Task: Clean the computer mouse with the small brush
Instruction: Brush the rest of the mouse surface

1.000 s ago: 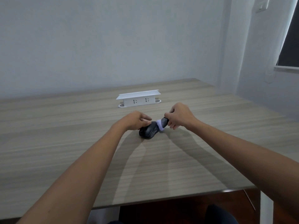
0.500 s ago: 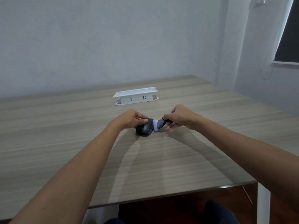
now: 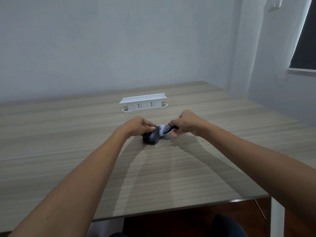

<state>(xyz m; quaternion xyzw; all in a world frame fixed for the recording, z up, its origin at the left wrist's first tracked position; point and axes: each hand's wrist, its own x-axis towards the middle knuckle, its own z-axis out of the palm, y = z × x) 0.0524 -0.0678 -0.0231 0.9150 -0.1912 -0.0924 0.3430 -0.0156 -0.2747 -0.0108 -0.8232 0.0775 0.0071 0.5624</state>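
Change: since the earlier frames the pale bristle tuft has travelled from the near right flank of the mouse up to its far right edge, and the right hand has risen with it; the mouse has hardly shifted on the table.
Mouse: dark grey, rounded plastic computer mouse (image 3: 150, 138) sits on the pale wood-grain laminate table (image 3: 68, 151), mid-table, well in front of the white plastic desktop socket box (image 3: 144, 103).
Left hand: left hand (image 3: 136, 126) lies over the far left of the mouse, fingers curled round its top, grasping it and pinning it down.
Right hand: right hand (image 3: 187, 122) pinches the small brush with a dark tapered handle and whitish bristles (image 3: 165, 130) between thumb and forefinger; the lower fingers hang loose beneath.
Contact: bristle tips touch the mouse's far right side; the exact seam cannot be told.
Step in hand: brushing the shell, judged mid-task.
Doing it well: keep the holding hand firm so the mouse does not swivel; make short, light strokes that flick dust away from the body; tilt the brush so the tips reach the button gaps; roll the mouse to offer the sides hidden under the left fingers.
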